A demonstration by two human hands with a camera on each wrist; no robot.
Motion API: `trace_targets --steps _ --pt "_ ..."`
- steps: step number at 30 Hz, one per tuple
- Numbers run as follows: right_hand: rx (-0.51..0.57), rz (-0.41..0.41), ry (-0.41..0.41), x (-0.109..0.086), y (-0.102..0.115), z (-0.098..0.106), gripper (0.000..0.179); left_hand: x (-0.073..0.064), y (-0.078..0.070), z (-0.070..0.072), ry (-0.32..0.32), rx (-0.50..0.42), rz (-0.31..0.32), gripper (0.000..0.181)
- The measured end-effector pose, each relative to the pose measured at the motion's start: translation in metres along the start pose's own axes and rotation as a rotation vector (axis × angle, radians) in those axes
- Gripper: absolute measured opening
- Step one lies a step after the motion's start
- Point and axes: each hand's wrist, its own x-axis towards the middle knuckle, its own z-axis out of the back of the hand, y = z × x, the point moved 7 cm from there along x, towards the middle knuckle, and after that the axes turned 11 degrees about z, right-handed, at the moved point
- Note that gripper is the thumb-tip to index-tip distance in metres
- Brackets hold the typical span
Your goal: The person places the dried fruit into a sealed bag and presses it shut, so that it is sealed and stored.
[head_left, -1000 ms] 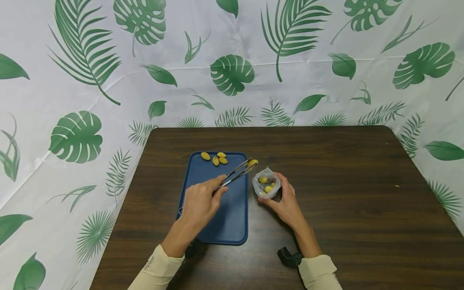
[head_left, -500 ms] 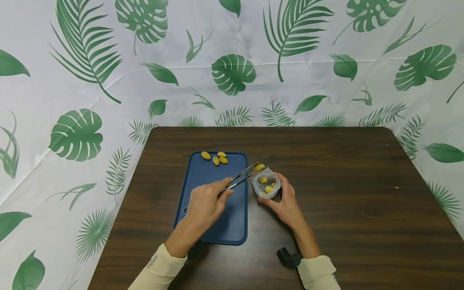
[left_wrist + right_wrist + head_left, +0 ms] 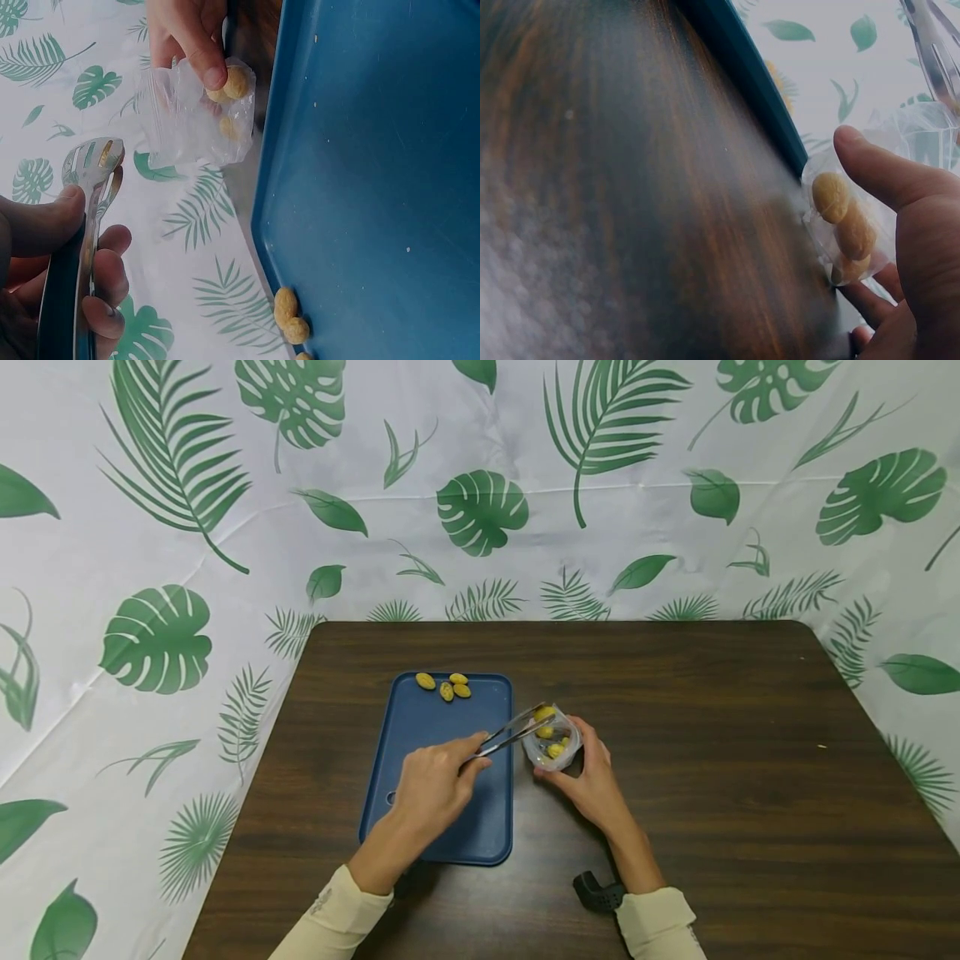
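My left hand [image 3: 431,789] grips metal tongs [image 3: 510,739] with slotted heads. Between the tong tips is a yellow oval piece [image 3: 545,713], over the far rim of a clear plastic bag [image 3: 529,752]. My right hand [image 3: 596,789] holds this bag upright on the table, thumb on one side and fingers round the other. Several yellow pieces [image 3: 830,196] lie inside at the bottom in the right wrist view. In the left wrist view the slotted tong heads [image 3: 94,163] hide most of the gripped piece. Whether the pieces are nuts or small fruits I cannot tell.
A blue tray [image 3: 465,827] lies left of the bag, partly under my left hand. Several yellow pieces [image 3: 447,692] sit at its far end. The dark wooden table [image 3: 712,752] extends to the right. A leaf-patterned cloth [image 3: 405,427] hangs behind.
My left hand has moved right, bringing the tongs and their yellow piece from above the tray's right edge to the bag's mouth. The right hand and bag have stayed put.
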Motion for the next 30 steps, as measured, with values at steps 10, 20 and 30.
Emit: trace_targets --steps 10,20,30 --pt "0.002 -0.002 0.000 0.000 0.001 0.000 0.096 -0.001 -0.004 -0.002 0.004 -0.003 -0.022 0.032" --pt "0.001 -0.029 0.011 0.000 0.000 0.000 0.097 -0.001 0.001 -0.002 0.018 -0.008 0.011 0.043" --pt "-0.011 -0.027 0.013 0.000 0.001 0.001 0.096 -0.002 0.008 0.002 0.008 0.015 0.055 0.044"
